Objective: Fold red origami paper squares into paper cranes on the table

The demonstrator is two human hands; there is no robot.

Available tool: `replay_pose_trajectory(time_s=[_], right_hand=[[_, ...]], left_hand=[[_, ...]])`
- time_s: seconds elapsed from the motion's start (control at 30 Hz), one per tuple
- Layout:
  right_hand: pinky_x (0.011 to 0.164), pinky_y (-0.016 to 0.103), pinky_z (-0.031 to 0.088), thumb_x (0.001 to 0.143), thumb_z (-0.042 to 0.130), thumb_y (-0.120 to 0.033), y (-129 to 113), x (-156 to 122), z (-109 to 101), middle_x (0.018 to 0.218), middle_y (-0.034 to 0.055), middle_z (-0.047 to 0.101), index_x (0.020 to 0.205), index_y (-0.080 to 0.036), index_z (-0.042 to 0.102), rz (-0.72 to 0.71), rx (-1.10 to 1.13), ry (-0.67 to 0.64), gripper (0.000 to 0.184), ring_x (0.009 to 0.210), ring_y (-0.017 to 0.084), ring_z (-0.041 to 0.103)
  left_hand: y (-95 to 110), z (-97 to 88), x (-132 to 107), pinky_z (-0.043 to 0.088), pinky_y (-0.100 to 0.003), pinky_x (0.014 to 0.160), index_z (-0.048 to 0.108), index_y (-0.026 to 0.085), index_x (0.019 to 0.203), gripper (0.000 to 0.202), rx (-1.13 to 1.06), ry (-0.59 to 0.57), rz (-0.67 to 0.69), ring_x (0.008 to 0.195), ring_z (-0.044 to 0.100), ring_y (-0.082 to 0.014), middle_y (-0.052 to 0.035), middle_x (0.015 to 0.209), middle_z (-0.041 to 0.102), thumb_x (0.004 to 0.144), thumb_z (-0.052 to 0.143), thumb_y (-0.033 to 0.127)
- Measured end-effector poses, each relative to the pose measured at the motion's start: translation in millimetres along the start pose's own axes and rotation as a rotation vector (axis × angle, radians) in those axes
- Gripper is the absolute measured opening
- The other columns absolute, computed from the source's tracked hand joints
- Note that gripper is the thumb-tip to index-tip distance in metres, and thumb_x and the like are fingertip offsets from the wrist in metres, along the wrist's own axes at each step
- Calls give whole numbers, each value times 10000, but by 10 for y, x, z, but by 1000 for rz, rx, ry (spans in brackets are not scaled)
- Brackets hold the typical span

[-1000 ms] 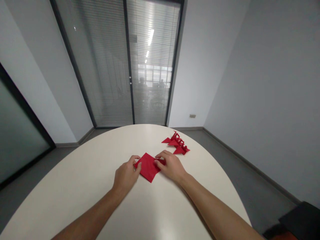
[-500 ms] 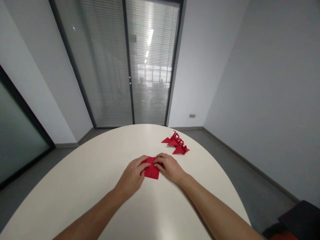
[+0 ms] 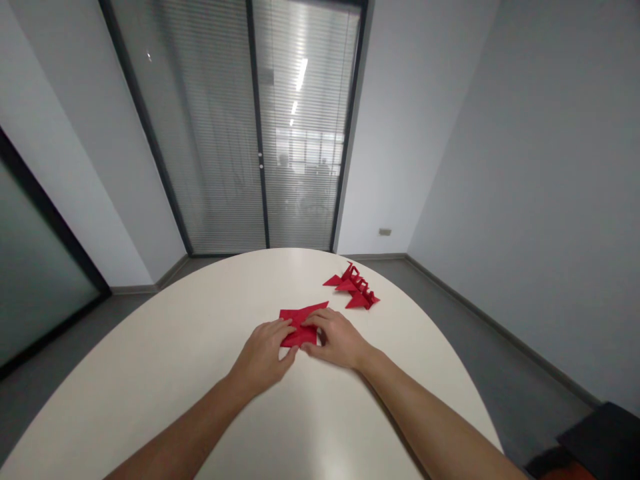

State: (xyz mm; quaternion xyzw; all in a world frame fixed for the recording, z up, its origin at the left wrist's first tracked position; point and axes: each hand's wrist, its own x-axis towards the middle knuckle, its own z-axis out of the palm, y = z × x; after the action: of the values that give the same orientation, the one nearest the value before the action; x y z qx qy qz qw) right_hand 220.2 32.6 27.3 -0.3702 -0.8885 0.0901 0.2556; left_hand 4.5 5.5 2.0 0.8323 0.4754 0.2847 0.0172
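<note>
Between my hands, on the white round table (image 3: 165, 373), lies a folded piece of red paper (image 3: 301, 336). One corner at its far right edge slants out to a point. My left hand (image 3: 263, 352) has its fingers on top of the paper's left part and its thumb by the near edge. From the other side, my right hand (image 3: 339, 339) has curled fingers on the right part, its thumb also at the near edge. The hands cover both sides of the paper, so the folds there are hidden.
Several folded red paper figures (image 3: 356, 287) stand in a row at the table's far right, just beyond my right hand. A dark object (image 3: 603, 440), perhaps a chair, is at the lower right. Behind the table is a glass door with blinds (image 3: 220, 167).
The red paper's outline has changed: its far edge now reaches farther back, with a corner slanting to the right. Both thumbs have moved to its near edge. The paper figures have not moved.
</note>
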Motion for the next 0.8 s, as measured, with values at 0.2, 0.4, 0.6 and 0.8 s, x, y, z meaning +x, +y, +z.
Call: replay_pose_trajectory(time_s=[0.2, 0.4, 0.6, 0.8], right_hand=[[886, 370, 477, 784, 762, -407, 2, 5, 5, 1092, 73, 722, 1117, -212, 689, -50, 15, 10, 392, 1005, 248, 650], [867, 345, 481, 798, 737, -336, 7, -2, 15, 1072, 64, 730, 1071, -216, 703, -66, 35, 22, 300, 981, 230, 658], [874, 329, 484, 771, 755, -296, -17, 1, -22, 1071, 50, 733, 1081, -221, 713, -97, 61, 3, 322, 995, 221, 658], [863, 322, 486, 807, 730, -285, -18, -6, -41, 972, 39, 742, 985, -222, 734, -92, 52, -4, 190, 939, 211, 662]], left_hand=[[-17, -6, 0, 501, -461, 981, 703, 200, 1092, 246, -31, 27, -7, 1075, 669, -273, -93, 1158, 733, 859, 625, 209], [36, -63, 8, 509, -455, 924, 696, 200, 1052, 222, -19, 29, 15, 989, 671, -268, -85, 1070, 744, 840, 658, 256], [49, -87, 3, 486, -483, 984, 704, 198, 1027, 201, 21, 5, 68, 1070, 654, -283, -101, 1132, 732, 837, 661, 247], [57, -103, 13, 487, -472, 980, 711, 219, 1000, 161, 14, -13, 65, 1073, 658, -281, -87, 1134, 733, 849, 659, 242]])
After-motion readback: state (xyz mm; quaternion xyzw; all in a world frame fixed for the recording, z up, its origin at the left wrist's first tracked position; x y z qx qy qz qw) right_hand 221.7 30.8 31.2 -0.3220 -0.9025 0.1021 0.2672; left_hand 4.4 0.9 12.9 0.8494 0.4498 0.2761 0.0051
